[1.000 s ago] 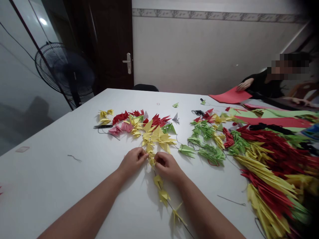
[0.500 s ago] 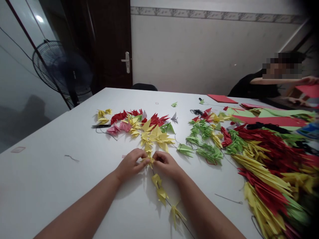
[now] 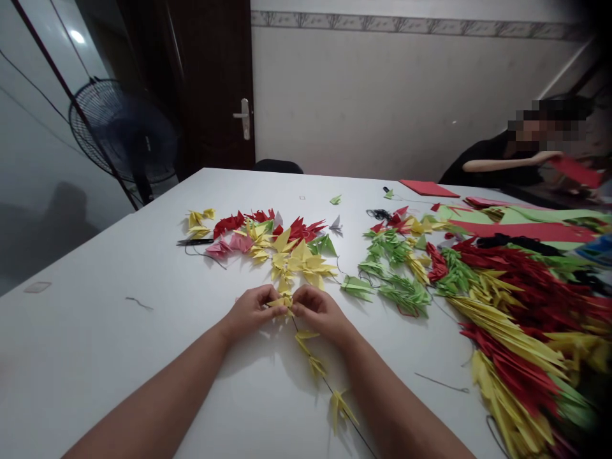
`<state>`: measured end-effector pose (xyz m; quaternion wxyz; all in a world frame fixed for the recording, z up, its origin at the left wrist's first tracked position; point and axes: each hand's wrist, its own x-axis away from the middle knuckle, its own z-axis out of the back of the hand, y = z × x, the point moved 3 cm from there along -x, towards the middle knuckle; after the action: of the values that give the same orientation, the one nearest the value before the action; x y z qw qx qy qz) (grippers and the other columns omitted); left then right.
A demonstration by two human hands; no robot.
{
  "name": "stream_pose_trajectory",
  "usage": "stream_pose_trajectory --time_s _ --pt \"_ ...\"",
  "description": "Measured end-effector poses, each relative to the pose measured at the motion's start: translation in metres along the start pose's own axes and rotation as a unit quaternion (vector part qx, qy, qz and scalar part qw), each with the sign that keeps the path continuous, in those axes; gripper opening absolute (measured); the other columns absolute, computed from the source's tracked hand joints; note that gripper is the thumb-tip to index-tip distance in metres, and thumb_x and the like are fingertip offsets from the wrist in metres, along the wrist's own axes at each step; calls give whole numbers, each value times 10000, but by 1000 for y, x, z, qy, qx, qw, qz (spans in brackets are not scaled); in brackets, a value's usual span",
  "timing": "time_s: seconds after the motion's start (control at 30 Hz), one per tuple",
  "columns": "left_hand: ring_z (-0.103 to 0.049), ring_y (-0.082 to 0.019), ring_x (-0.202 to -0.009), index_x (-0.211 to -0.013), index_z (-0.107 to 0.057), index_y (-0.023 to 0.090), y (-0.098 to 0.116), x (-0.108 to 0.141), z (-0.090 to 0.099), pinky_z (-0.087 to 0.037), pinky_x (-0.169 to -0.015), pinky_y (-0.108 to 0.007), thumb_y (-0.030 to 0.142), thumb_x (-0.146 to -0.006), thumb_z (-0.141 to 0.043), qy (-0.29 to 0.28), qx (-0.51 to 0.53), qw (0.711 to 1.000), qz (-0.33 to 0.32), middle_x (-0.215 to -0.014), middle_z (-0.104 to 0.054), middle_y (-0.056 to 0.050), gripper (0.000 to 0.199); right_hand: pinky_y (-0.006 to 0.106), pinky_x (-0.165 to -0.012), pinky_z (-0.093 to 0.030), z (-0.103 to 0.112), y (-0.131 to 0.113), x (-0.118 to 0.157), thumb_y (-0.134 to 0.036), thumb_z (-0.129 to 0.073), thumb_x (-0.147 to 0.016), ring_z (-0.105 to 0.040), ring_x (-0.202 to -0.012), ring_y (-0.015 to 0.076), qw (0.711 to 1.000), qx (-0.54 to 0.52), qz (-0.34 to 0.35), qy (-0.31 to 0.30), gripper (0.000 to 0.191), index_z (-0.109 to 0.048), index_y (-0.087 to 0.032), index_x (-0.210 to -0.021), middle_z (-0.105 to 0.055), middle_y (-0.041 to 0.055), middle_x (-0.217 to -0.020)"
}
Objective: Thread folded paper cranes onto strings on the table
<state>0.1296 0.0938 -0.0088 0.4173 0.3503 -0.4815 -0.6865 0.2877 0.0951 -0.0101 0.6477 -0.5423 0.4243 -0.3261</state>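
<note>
Three yellow paper pieces (image 3: 315, 366) sit spaced along a dark string (image 3: 327, 384) nearest the viewer, on the white table (image 3: 129, 376). String's long axis: from the bottom edge, right of centre, slanting away and leftward to the gap between the hands. The three lie on the near side of both hands, beside the right forearm, so the right arm is the nearer one.

At the far end of that run: left hand (image 3: 251, 313) and right hand (image 3: 321, 310) meet, fingertips almost together. Between them, one yellow folded piece (image 3: 286, 302), touched from both sides. Left hand: closed, thumb and fingers pinching the left part. Right hand: fingers curled, thumb and forefinger closed at the right part; exact contact partly hidden.

Right side, near to middle: large heap of folded paper (image 3: 521, 296), red, yellow and green, apart from the right hand. Left: short loose thread (image 3: 139, 303).

Just beyond the hands: yellow cluster (image 3: 287, 261), in line with the string. To its right, green folded paper (image 3: 356, 288); to its left and farther, pink pieces (image 3: 232, 245) beside black scissors (image 3: 195, 242).

Far edge: red sheets (image 3: 429, 189) lie flat; at far right a co-worker (image 3: 497, 159) handles red paper (image 3: 576, 171).
</note>
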Motion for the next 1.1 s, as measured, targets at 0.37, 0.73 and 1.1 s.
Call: stream_pose_trajectory --time_s 0.37,0.73,1.1 --pt "-396 -92 -585 -614 -373 172 -3 -2 0 -306 -549 -233 414 -668 -646 -27 70 997 16 -623 -439 37 370 255 -543 -367 -1 2 -1 -314 -695 -609 -456 -556 105 998 22 -45 27 215 -550 -162 -654 -524 -10 -606" --pt "-371 -88 -580 -624 -393 166 -4 -2 1 -289 -540 -226 412 -680 -639 -43 65 997 15 -611 -418 45 352 242 -537 -357 -4 -3 -1 -259 -662 -616 -443 -552 96 999 29 -37 21 168 -522 -168 -630 -496 -25 -587" --pt "-383 -93 -594 -615 -379 171 -1 -1 1 -289 -551 -227 432 -664 -646 -43 81 996 19 -622 -427 39 376 237 -541 -345 -5 -1 -2 -252 -667 -617 -443 -557 94 999 -17 -37 4 186 -502 -170 -642 -500 -29 -603"
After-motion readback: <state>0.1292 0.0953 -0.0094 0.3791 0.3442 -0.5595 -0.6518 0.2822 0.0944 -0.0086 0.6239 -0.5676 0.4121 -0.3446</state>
